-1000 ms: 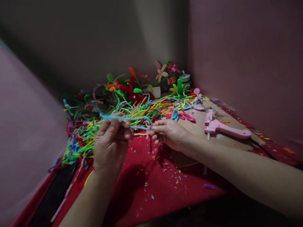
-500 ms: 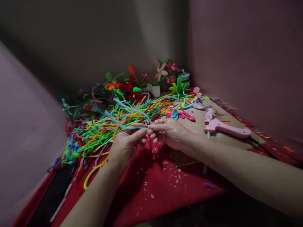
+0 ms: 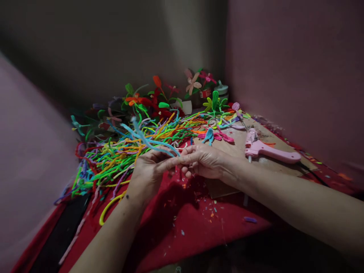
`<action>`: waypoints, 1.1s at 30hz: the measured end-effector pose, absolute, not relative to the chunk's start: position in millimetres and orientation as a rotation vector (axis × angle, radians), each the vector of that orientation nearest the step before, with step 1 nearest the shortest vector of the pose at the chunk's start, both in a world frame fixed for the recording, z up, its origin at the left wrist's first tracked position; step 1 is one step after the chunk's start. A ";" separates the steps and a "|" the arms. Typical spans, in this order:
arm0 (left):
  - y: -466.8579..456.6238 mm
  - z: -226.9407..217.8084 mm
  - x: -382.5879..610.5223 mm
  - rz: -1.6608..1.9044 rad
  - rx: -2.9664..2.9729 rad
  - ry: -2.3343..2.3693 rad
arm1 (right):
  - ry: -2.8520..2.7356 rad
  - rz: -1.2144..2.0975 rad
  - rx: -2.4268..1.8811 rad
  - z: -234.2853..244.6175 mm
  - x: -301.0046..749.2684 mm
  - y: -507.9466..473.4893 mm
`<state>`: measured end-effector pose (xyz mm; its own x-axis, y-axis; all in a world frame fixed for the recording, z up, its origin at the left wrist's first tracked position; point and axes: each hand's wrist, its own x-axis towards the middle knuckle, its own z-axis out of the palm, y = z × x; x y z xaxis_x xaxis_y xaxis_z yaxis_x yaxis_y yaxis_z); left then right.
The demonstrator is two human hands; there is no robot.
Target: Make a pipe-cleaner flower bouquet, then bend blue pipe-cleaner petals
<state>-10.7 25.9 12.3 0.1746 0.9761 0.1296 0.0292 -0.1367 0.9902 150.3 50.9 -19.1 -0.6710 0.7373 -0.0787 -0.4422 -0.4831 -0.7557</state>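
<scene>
Between my two hands is a light blue pipe cleaner (image 3: 153,144), bent so that two fuzzy lengths run up and to the left. My left hand (image 3: 152,168) pinches it near the bend, thumb on top. Right beside it, my right hand (image 3: 200,161) grips the same spot, its fingertips touching those of the left. The bend itself is mostly hidden by the fingers. Just behind the hands spreads a heap of many-coloured pipe cleaners (image 3: 113,163). A blue looped petal piece (image 3: 209,135) lies past my right hand, against a pink petal piece (image 3: 224,136).
A pink glue gun (image 3: 273,152) rests on a brown board (image 3: 236,142) at the right, its cord trailing away. Finished pipe-cleaner flowers (image 3: 193,84) and a lidded jar (image 3: 222,89) stand at the back. Clippings litter the red cloth (image 3: 187,235); a black flat object (image 3: 64,231) lies left.
The two blue lengths, spread apart before, now lie close together. My left thumb has moved right to meet the right hand's fingers.
</scene>
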 end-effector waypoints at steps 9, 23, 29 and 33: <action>25.6 13.7 -11.0 1.242 1.207 0.953 | -0.962 2.175 -0.470 -12.7 149.0 47.7; 26.6 8.9 -5.0 1.276 1.113 0.971 | -1.058 1.970 -0.634 -10.9 143.9 43.4; 25.7 6.2 0.5 1.315 1.086 1.008 | -1.517 1.328 -0.811 -11.9 141.5 37.1; 23.9 4.6 0.7 1.266 1.128 1.014 | -1.743 0.837 -0.939 -11.2 140.4 32.5</action>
<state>0.7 23.9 4.6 0.0605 0.9974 0.0381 -0.1799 -0.0267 0.9833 140.4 32.5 -11.2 -0.2515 0.8738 0.4163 0.2217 0.4707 -0.8540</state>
